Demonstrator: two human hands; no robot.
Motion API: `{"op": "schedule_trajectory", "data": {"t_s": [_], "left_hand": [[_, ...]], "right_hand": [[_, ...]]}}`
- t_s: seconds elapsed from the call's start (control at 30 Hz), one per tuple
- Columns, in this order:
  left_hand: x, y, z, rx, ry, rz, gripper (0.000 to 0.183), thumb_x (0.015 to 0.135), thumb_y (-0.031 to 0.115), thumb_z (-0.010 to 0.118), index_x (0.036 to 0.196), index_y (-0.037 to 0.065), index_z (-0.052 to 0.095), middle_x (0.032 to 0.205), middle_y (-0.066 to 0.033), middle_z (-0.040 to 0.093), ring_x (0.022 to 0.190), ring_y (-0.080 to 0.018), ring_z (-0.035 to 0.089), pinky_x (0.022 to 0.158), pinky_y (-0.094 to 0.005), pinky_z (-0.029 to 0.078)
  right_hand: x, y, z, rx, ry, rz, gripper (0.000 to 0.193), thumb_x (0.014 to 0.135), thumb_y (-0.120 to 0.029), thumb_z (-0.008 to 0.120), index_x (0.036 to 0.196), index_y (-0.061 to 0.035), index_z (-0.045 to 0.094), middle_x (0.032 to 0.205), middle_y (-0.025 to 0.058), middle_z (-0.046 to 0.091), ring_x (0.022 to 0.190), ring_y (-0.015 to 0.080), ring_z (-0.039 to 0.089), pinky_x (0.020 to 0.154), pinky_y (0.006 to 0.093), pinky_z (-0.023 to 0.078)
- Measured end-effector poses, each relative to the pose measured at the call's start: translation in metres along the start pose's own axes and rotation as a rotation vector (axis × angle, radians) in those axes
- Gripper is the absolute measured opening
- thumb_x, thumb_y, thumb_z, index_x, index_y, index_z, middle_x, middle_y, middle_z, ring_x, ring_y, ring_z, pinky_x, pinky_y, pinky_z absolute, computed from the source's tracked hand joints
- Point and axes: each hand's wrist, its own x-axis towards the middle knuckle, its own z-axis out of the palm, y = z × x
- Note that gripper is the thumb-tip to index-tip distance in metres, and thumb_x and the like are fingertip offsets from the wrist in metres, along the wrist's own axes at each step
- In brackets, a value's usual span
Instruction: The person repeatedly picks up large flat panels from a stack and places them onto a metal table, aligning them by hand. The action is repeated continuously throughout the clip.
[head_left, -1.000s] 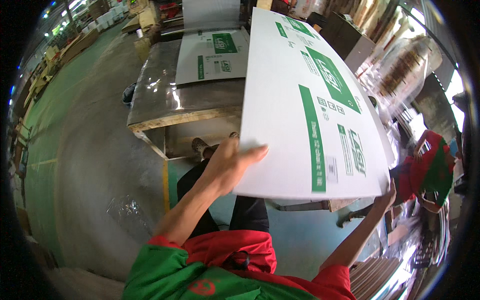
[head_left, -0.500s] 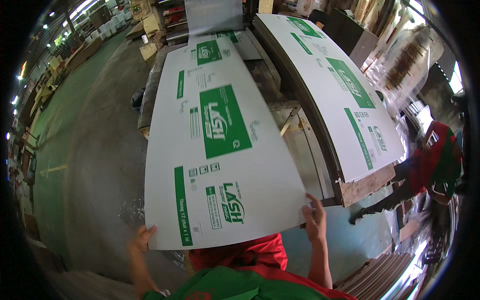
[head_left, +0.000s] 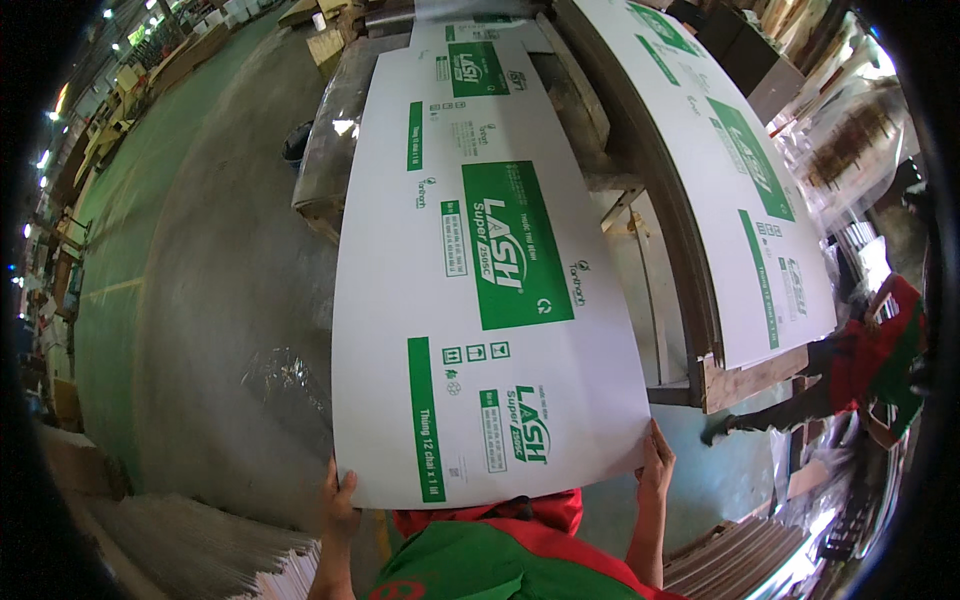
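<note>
A long white printed cardboard sheet with green blocks stretches from my body toward the far end of a narrow table. My left hand grips its near left corner, thumb on top. My right hand holds the right edge near the other near corner, with the fingers partly hidden by the sheet. The near part of the sheet hangs clear of the table. To the right lies a stack of similar sheets, separate from the one in my hands.
A wooden pallet or board supports the right stack. A person in red and green stands beyond it. Piled sheets lie at lower left, and stacked brown boards at lower right. Clear plastic film lies on the floor.
The view has shifted, so the stack and person appear farther right. The sheet has come somewhat toward me relative to the table. Both hands still hold it.
</note>
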Motion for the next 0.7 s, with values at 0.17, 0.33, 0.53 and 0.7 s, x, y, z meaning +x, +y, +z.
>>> {"op": "schedule_trajectory", "data": {"t_s": [0.17, 0.33, 0.53, 0.7], "left_hand": [[0.006, -0.012, -0.009, 0.166, 0.014, 0.155, 0.06, 0.097, 0.014, 0.051, 0.15, -0.005, 0.03, 0.139, -0.0152, 0.051, 0.125, -0.0203, 0.048, 0.107, -0.0335, 0.035], [0.023, 0.026, 0.001, -0.071, 0.093, -0.067, 0.059, 0.098, 0.014, 0.051, 0.149, -0.006, 0.031, 0.143, -0.0163, 0.047, 0.13, -0.0215, 0.046, 0.109, -0.0345, 0.034], [0.129, 0.048, 0.068, 0.013, 0.182, 0.02, 0.062, 0.097, 0.018, 0.057, 0.149, -0.006, 0.033, 0.143, -0.017, 0.048, 0.131, -0.0225, 0.045, 0.11, -0.0354, 0.034], [0.215, 0.027, 0.091, -0.245, 0.15, -0.002, 0.064, 0.097, 0.019, 0.061, 0.15, -0.003, 0.032, 0.146, -0.0182, 0.045, 0.131, -0.024, 0.046, 0.111, -0.0344, 0.035]], "right_hand": [[-0.012, 0.018, 0.002, -0.058, -0.005, 0.024, 0.043, 0.096, -0.016, 0.056, 0.138, -0.0056, 0.056, 0.08, -0.0013, 0.062, 0.048, 0.0037, 0.028, 0.041, 0.0254, 0.021], [-0.007, 0.035, 0.009, -0.059, 0.022, 0.099, 0.042, 0.099, -0.023, 0.056, 0.137, -0.0057, 0.058, 0.077, -0.0031, 0.06, 0.05, 0.0024, 0.028, 0.041, 0.025, 0.021], [0.125, 0.003, 0.059, -0.048, 0.002, -0.136, 0.045, 0.098, -0.026, 0.058, 0.134, 0.0008, 0.059, 0.109, 0.0084, 0.066, 0.083, 0.0129, 0.054, 0.068, 0.0293, 0.045], [0.215, -0.013, 0.086, -0.053, 0.052, -0.38, 0.041, 0.099, -0.022, 0.057, 0.131, 0.002, 0.06, 0.121, 0.0133, 0.066, 0.108, 0.0194, 0.061, 0.097, 0.0325, 0.045]]}}
